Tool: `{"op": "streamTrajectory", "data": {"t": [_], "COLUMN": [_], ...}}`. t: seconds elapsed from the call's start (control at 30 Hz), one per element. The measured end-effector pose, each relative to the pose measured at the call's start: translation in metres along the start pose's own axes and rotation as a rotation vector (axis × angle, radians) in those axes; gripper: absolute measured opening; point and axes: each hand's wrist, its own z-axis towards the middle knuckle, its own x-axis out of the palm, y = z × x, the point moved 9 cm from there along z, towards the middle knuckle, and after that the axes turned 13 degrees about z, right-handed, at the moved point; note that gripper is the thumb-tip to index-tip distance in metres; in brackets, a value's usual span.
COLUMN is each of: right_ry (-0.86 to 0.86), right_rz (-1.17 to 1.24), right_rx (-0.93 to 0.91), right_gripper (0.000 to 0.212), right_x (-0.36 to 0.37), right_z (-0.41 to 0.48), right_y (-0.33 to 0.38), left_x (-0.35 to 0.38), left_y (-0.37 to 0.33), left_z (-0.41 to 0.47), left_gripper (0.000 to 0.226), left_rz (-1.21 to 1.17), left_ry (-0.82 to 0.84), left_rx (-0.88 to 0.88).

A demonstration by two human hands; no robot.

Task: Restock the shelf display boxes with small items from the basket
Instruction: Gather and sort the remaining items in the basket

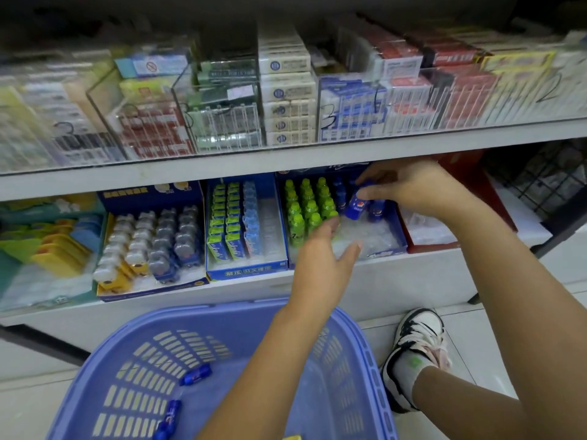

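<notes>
A blue display box (401, 231) on the lower shelf holds rows of small green bottles (306, 203) on its left and a few small blue bottles (340, 192) at the back. My right hand (409, 185) pinches a small blue bottle (357, 206) over the box's right part. My left hand (320, 258) hovers over the box's front with its fingers spread, close to the green bottles and holding nothing. Below me stands a blue plastic basket (359, 350) with two small blue bottles, one (195, 374) near the middle and one (168, 419) lower down.
Left of it stand a blue box of green and blue packs (241, 227) and a box of small bear-shaped jars (152, 242). The glass-fronted upper shelf (286, 154) carries stacked cartons. A red box (428, 236) sits to the right. My shoe (416, 347) rests on the tiled floor.
</notes>
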Motion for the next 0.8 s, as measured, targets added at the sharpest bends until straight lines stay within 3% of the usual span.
{"op": "streamTrajectory", "data": {"t": [0.07, 0.17, 0.5, 0.8], "right_ry": [-0.087, -0.066, 0.03, 0.043], "right_rz": [-0.159, -0.333, -0.536, -0.489], "right_rx": [-0.006, -0.034, -0.051, -0.007], "right_gripper": [0.023, 0.029, 0.033, 0.031], "right_x": [-0.002, 0.016, 0.022, 0.03], "right_z": [0.011, 0.023, 0.032, 0.03], "right_y": [-0.013, -0.027, -0.025, -0.028], "left_x": [0.013, 0.029, 0.03, 0.032], "left_y": [0.002, 0.013, 0.018, 0.021], "left_z": [-0.008, -0.02, -0.018, -0.019], "left_gripper": [0.051, 0.053, 0.055, 0.056], "left_rz": [0.337, 0.555, 0.585, 0.587], "left_ry": [0.092, 0.224, 0.21, 0.216], "left_rx": [0.111, 0.19, 0.226, 0.246]}}
